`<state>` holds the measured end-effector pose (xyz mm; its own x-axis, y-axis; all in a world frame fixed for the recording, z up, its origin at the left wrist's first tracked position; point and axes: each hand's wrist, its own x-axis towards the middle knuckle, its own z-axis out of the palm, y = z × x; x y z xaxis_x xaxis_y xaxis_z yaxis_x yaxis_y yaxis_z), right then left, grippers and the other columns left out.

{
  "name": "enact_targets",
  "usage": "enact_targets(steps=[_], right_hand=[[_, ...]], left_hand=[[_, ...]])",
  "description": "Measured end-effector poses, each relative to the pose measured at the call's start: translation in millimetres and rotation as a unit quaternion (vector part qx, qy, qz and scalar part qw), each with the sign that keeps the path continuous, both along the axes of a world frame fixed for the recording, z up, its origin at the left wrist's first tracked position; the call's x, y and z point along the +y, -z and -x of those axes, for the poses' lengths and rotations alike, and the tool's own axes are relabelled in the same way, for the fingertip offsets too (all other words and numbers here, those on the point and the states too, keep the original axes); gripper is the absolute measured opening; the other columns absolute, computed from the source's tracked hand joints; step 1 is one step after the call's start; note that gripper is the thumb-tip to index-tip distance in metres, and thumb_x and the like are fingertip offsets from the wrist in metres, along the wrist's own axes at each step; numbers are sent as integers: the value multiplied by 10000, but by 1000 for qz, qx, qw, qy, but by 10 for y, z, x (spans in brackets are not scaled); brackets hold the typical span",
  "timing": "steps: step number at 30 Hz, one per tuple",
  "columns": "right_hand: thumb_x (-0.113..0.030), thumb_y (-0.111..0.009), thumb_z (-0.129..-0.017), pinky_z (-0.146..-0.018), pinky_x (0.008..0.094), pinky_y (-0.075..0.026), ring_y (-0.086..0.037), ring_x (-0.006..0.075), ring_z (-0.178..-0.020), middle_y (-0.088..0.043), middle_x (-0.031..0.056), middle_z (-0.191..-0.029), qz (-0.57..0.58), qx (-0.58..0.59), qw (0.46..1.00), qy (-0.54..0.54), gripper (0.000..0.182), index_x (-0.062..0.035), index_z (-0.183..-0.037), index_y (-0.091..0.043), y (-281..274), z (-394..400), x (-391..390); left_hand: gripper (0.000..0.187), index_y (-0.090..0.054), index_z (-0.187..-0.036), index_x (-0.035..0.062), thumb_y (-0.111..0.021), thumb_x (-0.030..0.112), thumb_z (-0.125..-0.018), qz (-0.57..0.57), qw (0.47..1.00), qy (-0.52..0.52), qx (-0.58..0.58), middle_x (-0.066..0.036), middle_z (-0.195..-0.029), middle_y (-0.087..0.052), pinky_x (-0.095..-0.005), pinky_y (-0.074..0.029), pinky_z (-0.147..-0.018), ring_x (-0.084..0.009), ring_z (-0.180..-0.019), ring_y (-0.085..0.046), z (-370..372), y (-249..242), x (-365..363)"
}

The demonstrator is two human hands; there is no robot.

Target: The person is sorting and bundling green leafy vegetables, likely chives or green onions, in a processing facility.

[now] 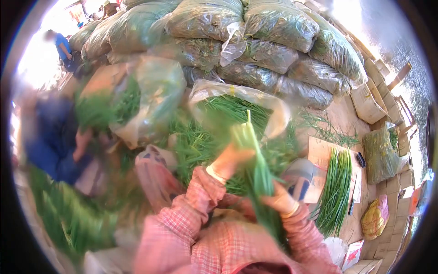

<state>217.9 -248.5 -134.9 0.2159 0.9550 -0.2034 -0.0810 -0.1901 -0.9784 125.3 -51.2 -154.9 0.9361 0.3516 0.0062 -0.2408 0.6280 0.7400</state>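
Observation:
A bunch of chives (259, 182), long and green with pale stem ends pointing up, stands tilted in front of my body. My left hand (233, 160) is closed around its upper part, somewhat smeared by motion. Lower down, the fingers of my right hand (281, 201) wrap the leaves from the right side. Beyond my hands, an opened clear plastic bag (278, 114) holds more loose chives (235, 109). To the right, a neat bundle of chives (335, 192) lies partly on a cardboard sheet (318, 155).
Stuffed plastic sacks (205, 20) are piled at the back. A blurred co-worker in blue (54, 137) sits at left beside another plastic bag (159, 86). At right lie a small black object (361, 160), a thin dark-handled tool (351, 206) and a yellow-pink bag (375, 218).

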Motion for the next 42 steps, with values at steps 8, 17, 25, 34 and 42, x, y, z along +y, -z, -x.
enact_targets(steps=[8,17,25,34,42], right_hand=[[-247,-651,-789,-868,361,-421,-526,271,-1048,-539,169,-1116,23,-206,976,-69,639,-18,-1289,-326,-10,163,160],[-314,-527,-871,-897,364,-394,-525,308,-1040,-528,206,-1142,-276,-439,845,-128,502,33,-1223,-439,-1763,-856,1074],[-290,-462,-890,-830,373,-452,-555,293,-980,-545,177,-1130,20,-350,808,-473,382,-51,-1185,-507,-1344,-248,1800],[-329,-511,-843,-851,394,-443,-557,335,-980,-548,193,-1126,-80,-399,811,-420,467,-42,-1210,-478,-1072,-160,1659],[-365,-578,-837,-847,354,-432,-565,225,-928,-593,99,-1043,-186,-211,957,71,483,-27,-1176,-517,-1396,-469,926]], left_hand=[[475,-481,-1035,11,-706,165,-646,66,993,92,-40,-135,-882,-599,-390,-432,-852,-270,-871,-583,23,-174,-15],[453,-533,-979,-12,-705,237,-643,-12,986,140,-88,-147,-851,-603,-359,-463,-775,-253,-840,-585,-60,-199,9],[411,-536,-1062,12,-695,183,-724,7,990,113,-90,-136,-949,-607,-353,-485,-739,-237,-830,-595,217,-496,18],[356,-561,-1017,1,-658,238,-770,-171,972,147,-62,-101,-892,-623,-328,-488,-710,-206,-805,-600,193,-87,-51],[130,-540,-858,16,-602,-64,-776,-371,866,-309,-128,-102,-740,-605,-289,-507,-606,-178,-700,-601,415,-1742,630]])
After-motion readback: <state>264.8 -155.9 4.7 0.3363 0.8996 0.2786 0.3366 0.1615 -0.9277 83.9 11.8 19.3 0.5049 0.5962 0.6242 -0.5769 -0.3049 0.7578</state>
